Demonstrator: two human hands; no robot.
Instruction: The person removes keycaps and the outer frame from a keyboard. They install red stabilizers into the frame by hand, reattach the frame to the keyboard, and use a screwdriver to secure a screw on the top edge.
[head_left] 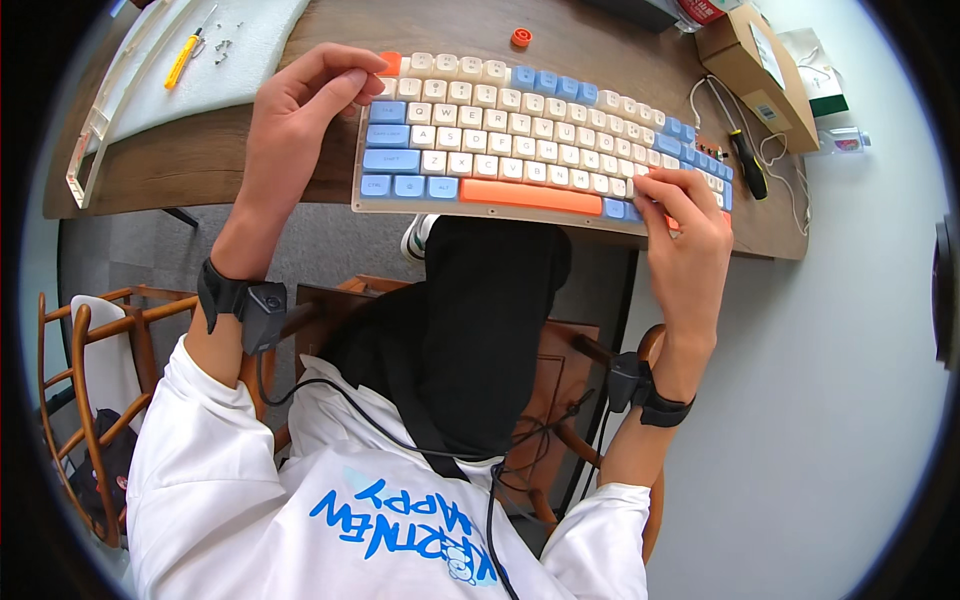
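A mechanical keyboard (520, 140) with cream, blue and orange keycaps lies tilted at the table's near edge, its front overhanging my lap. At its far left corner, my left hand (310, 105) is closed, thumb and forefinger together beside the orange corner keycap (391, 64). My right hand (685, 215) bends its fingers over the keys at the lower right, thumb and fingertips drawn together on the keycaps there. The palm hides part of that corner. Close to the right end, a few spots (710, 148) show switches without caps.
A small round orange part (521, 37) lies behind the keyboard. At the left, a white foam sheet (225, 75) carries a yellow screwdriver (184, 60) and small metal pieces, beside a clear frame (88, 155). A black-handled screwdriver (747, 165), white cable and cardboard box (755, 75) are at right.
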